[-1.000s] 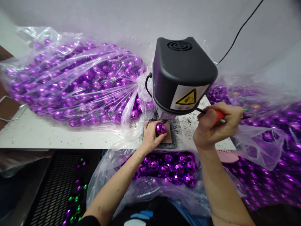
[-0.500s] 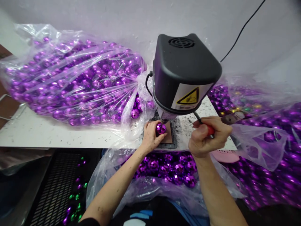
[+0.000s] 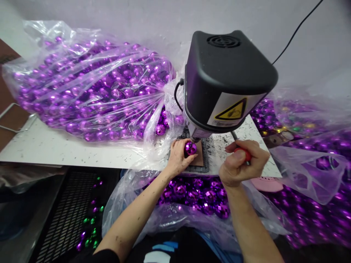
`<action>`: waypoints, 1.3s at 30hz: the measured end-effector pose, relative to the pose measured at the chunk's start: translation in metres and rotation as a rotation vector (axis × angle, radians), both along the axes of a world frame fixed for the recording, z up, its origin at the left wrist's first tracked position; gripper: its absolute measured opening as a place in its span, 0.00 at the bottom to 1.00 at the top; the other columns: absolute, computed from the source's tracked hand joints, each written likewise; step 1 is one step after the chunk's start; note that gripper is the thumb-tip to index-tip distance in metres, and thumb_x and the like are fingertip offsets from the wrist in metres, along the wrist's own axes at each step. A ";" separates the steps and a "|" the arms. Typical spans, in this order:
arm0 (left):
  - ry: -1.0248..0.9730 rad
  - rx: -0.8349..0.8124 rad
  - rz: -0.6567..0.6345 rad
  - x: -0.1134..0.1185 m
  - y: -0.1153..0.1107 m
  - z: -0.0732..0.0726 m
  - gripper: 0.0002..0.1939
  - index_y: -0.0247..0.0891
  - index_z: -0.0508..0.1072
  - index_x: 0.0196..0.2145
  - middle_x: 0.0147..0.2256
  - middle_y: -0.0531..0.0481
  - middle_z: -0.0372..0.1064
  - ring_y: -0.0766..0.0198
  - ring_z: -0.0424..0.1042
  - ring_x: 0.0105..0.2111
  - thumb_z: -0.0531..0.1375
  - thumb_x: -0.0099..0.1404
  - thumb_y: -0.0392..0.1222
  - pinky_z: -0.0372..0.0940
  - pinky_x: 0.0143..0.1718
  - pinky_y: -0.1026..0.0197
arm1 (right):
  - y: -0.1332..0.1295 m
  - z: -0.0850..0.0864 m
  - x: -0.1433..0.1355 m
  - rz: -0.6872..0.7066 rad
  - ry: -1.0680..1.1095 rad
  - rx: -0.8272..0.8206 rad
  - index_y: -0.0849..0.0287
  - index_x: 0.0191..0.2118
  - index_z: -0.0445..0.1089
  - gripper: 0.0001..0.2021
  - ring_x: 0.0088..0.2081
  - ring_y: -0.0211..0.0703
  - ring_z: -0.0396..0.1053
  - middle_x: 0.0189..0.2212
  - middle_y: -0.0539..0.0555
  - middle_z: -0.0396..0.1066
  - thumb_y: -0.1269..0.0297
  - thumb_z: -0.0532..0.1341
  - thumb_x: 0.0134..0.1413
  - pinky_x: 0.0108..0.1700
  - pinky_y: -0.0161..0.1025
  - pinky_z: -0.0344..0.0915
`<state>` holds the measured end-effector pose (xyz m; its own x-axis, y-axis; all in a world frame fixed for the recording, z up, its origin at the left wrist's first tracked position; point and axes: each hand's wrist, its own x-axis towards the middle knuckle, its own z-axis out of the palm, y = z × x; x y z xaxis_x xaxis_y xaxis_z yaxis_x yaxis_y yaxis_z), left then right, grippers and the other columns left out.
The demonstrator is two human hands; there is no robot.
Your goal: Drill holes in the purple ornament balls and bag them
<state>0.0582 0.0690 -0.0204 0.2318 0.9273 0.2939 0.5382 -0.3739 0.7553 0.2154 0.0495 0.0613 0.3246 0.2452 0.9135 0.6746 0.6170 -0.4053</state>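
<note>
My left hand (image 3: 179, 157) grips a shiny purple faceted ball (image 3: 190, 148) between thumb and fingers, over a brown square pad (image 3: 197, 157) on a dark base. The tip of a black press machine (image 3: 230, 65) with a yellow warning label comes down at the top of the ball. My right hand (image 3: 244, 162) is wrapped round the red-knobbed lever (image 3: 244, 155) at the machine's right side. More purple balls (image 3: 194, 195) lie in an open plastic bag below the table's front edge.
A big tied plastic bag of purple balls (image 3: 109, 91) lies on the white table (image 3: 68, 151) at the left. More bagged balls (image 3: 323, 215) are at the right, beside a pink object (image 3: 267, 184). A black mesh crate (image 3: 68, 212) stands at lower left.
The view has shifted, so the machine and table appear a little further right. Both hands keep their holds on the ball and the lever.
</note>
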 end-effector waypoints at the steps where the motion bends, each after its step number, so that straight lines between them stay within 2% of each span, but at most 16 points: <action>1: 0.000 -0.002 0.000 0.000 0.000 0.000 0.24 0.42 0.68 0.53 0.49 0.45 0.72 0.51 0.69 0.51 0.69 0.61 0.45 0.52 0.64 0.44 | 0.000 0.000 0.000 0.008 0.004 0.003 0.52 0.45 0.70 0.09 0.24 0.35 0.65 0.26 0.47 0.65 0.65 0.56 0.61 0.30 0.39 0.61; 5: -0.008 0.015 -0.001 0.000 0.001 0.000 0.24 0.41 0.68 0.52 0.48 0.45 0.72 0.51 0.69 0.51 0.70 0.61 0.45 0.53 0.63 0.45 | 0.001 -0.002 0.000 0.055 0.027 0.017 0.53 0.45 0.69 0.08 0.25 0.35 0.64 0.25 0.47 0.64 0.65 0.57 0.61 0.31 0.39 0.62; 12: 0.015 0.040 0.028 0.000 0.001 -0.004 0.26 0.41 0.68 0.52 0.48 0.47 0.73 0.52 0.70 0.50 0.71 0.59 0.45 0.56 0.62 0.47 | 0.002 -0.030 0.004 0.083 -0.047 -0.111 0.56 0.43 0.68 0.06 0.28 0.35 0.66 0.26 0.48 0.67 0.67 0.56 0.61 0.30 0.35 0.63; 14: 0.016 0.063 0.025 -0.001 0.001 -0.004 0.27 0.40 0.68 0.53 0.48 0.46 0.73 0.52 0.70 0.51 0.71 0.59 0.44 0.56 0.62 0.47 | 0.000 -0.029 0.007 0.096 -0.068 -0.131 0.57 0.40 0.68 0.04 0.27 0.34 0.66 0.24 0.47 0.66 0.67 0.56 0.62 0.29 0.34 0.62; 17: 0.018 0.069 0.018 -0.001 0.001 -0.006 0.27 0.40 0.68 0.53 0.48 0.46 0.73 0.52 0.70 0.51 0.72 0.59 0.43 0.56 0.62 0.47 | -0.002 -0.007 0.013 0.075 -0.072 -0.120 0.58 0.40 0.68 0.07 0.23 0.32 0.64 0.23 0.45 0.64 0.63 0.55 0.64 0.28 0.33 0.60; 19: 0.018 0.066 0.017 0.000 0.002 -0.006 0.26 0.41 0.68 0.52 0.48 0.46 0.73 0.52 0.71 0.51 0.72 0.59 0.43 0.57 0.63 0.46 | 0.003 0.020 0.016 0.009 -0.053 -0.134 0.59 0.42 0.69 0.10 0.23 0.29 0.63 0.25 0.46 0.64 0.60 0.54 0.66 0.26 0.33 0.57; 21: 0.010 0.067 0.021 0.002 0.005 -0.006 0.26 0.41 0.68 0.52 0.48 0.46 0.73 0.52 0.71 0.51 0.72 0.58 0.42 0.57 0.62 0.45 | 0.015 0.051 0.018 -0.100 -0.044 -0.196 0.60 0.38 0.68 0.15 0.23 0.27 0.62 0.27 0.46 0.63 0.54 0.53 0.67 0.27 0.32 0.55; 23: -0.015 0.076 0.026 0.001 0.004 -0.005 0.26 0.40 0.68 0.52 0.49 0.45 0.73 0.51 0.71 0.51 0.71 0.58 0.42 0.59 0.61 0.45 | 0.031 0.078 0.017 -0.086 -0.014 -0.272 0.60 0.34 0.63 0.22 0.22 0.27 0.56 0.22 0.44 0.57 0.45 0.49 0.68 0.28 0.33 0.52; 25: -0.058 0.101 0.025 -0.002 -0.003 -0.003 0.26 0.39 0.67 0.53 0.49 0.43 0.72 0.50 0.71 0.51 0.70 0.60 0.43 0.62 0.58 0.46 | 0.045 0.097 0.014 -0.081 0.010 -0.277 0.59 0.30 0.58 0.28 0.22 0.27 0.50 0.20 0.42 0.51 0.37 0.46 0.65 0.29 0.33 0.49; 27: -0.090 0.155 0.002 -0.009 -0.022 -0.003 0.26 0.38 0.66 0.55 0.50 0.41 0.71 0.50 0.70 0.51 0.68 0.62 0.45 0.64 0.56 0.47 | 0.054 0.105 0.012 -0.076 0.026 -0.278 0.58 0.28 0.55 0.31 0.24 0.28 0.48 0.20 0.42 0.48 0.31 0.45 0.61 0.30 0.34 0.47; 29: -0.069 0.225 -0.070 -0.015 -0.049 -0.006 0.27 0.37 0.63 0.58 0.52 0.39 0.71 0.50 0.69 0.52 0.65 0.65 0.45 0.65 0.55 0.48 | 0.058 0.106 0.011 -0.067 0.039 -0.289 0.57 0.27 0.54 0.32 0.25 0.29 0.47 0.20 0.43 0.47 0.28 0.44 0.58 0.31 0.35 0.47; 32: 0.124 0.289 -0.252 -0.019 -0.093 -0.015 0.27 0.38 0.62 0.62 0.54 0.38 0.69 0.51 0.69 0.53 0.61 0.67 0.41 0.64 0.56 0.47 | 0.056 0.103 0.011 -0.066 0.051 -0.300 0.55 0.27 0.55 0.31 0.26 0.33 0.46 0.21 0.45 0.47 0.27 0.45 0.57 0.31 0.38 0.46; 34: 0.267 0.269 -0.327 -0.019 -0.110 -0.018 0.29 0.38 0.60 0.64 0.57 0.36 0.68 0.49 0.69 0.54 0.62 0.68 0.42 0.63 0.56 0.45 | 0.055 0.102 0.011 -0.078 0.064 -0.304 0.54 0.27 0.55 0.31 0.25 0.35 0.46 0.21 0.46 0.46 0.27 0.46 0.56 0.31 0.39 0.46; 37: 0.239 0.205 -0.331 -0.023 -0.107 -0.011 0.35 0.36 0.60 0.65 0.56 0.36 0.70 0.48 0.70 0.53 0.64 0.67 0.54 0.65 0.54 0.46 | 0.053 0.105 0.010 -0.069 0.078 -0.345 0.53 0.27 0.55 0.30 0.25 0.35 0.47 0.21 0.47 0.47 0.27 0.48 0.55 0.31 0.39 0.46; 39: 0.127 0.230 -0.262 -0.034 -0.083 0.001 0.26 0.37 0.65 0.60 0.48 0.41 0.74 0.53 0.73 0.48 0.60 0.71 0.53 0.67 0.50 0.50 | 0.052 0.106 0.009 -0.056 0.073 -0.359 0.54 0.27 0.54 0.31 0.25 0.34 0.46 0.21 0.46 0.46 0.26 0.48 0.54 0.30 0.38 0.47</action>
<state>0.0246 -0.0137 -0.0192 0.5006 0.7445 0.4416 0.4854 -0.6639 0.5689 0.2247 0.1016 0.1677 0.4075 0.5263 0.7463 0.6647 0.3895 -0.6376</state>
